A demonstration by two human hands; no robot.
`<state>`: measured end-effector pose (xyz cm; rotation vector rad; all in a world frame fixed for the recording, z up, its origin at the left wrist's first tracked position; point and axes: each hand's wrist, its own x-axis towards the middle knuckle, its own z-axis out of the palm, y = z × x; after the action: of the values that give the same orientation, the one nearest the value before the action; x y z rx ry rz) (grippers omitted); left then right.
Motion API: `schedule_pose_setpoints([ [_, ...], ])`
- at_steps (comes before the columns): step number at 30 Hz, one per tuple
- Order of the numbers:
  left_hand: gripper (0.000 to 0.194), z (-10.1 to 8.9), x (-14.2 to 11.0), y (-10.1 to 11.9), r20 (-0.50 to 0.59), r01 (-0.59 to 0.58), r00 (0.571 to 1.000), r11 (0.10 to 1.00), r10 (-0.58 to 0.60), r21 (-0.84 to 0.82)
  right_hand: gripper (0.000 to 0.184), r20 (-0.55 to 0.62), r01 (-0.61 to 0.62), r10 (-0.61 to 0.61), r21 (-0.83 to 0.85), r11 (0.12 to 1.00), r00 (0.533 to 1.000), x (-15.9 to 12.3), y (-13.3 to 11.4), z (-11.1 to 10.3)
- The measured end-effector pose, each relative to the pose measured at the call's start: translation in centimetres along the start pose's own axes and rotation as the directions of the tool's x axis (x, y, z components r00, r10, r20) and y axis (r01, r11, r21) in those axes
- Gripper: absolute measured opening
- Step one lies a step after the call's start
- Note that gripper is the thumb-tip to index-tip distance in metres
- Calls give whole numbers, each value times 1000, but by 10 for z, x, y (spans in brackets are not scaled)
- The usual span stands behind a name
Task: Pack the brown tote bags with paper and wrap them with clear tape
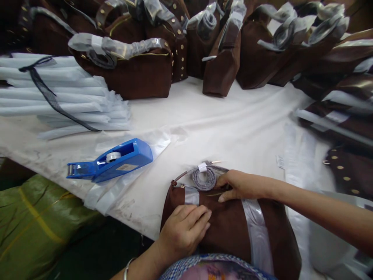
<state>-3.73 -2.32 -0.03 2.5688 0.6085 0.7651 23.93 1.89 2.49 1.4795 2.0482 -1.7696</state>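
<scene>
A dark brown handbag (221, 229) lies in front of me at the table's near edge, with clear plastic strips around its handles. On its top sits a coiled strap (204, 178) wrapped in plastic and bound with a white band. My left hand (186, 229) rests flat on the bag's near face, fingers stretched out side by side. With my right hand (237, 186) I grip the bag's top edge beside the coil, thumb on the front; its other fingertips are partly hidden behind the edge.
A blue tape dispenser (122, 160) stands on clear plastic sheets at the left. Behind it lies a stack of white rolled packing (72, 93) with a black tie. Several brown bags (140, 76) line the back and right. A green sack (32, 217) lies below the table's left edge.
</scene>
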Motion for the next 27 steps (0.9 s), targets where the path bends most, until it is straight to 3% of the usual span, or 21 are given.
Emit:
schedule_pose_setpoints([
  [3,26,1,1,0,-2,4,1000,1000,-4,14,21,-8,62,-63,-148,987,998,2,-5,3],
  [7,28,1,1,0,16,18,1000,998,-19,53,22,-99,63,-101,-334,940,990,0,-4,15],
  [10,35,1,1,0,61,49,997,995,-54,82,24,-223,55,-112,-247,967,968,-2,5,26],
  [12,42,1,2,0,113,67,990,992,-79,108,24,-303,6,-31,-83,997,953,-3,13,31],
  [15,48,1,5,2,174,76,979,986,-102,150,32,-281,-51,90,144,988,955,-1,20,32],
  [17,47,2,6,3,175,83,978,981,-114,175,37,-250,-37,85,193,980,965,-1,21,31],
  [19,45,3,6,4,151,108,979,974,-139,197,39,-301,-18,63,149,989,952,-5,18,30],
  [23,45,5,7,6,121,166,973,963,-195,211,36,-478,-5,-18,-47,999,878,-24,9,37],
  [27,47,3,10,6,127,186,968,958,-216,217,45,-460,-85,4,-157,984,888,-38,5,47],
])
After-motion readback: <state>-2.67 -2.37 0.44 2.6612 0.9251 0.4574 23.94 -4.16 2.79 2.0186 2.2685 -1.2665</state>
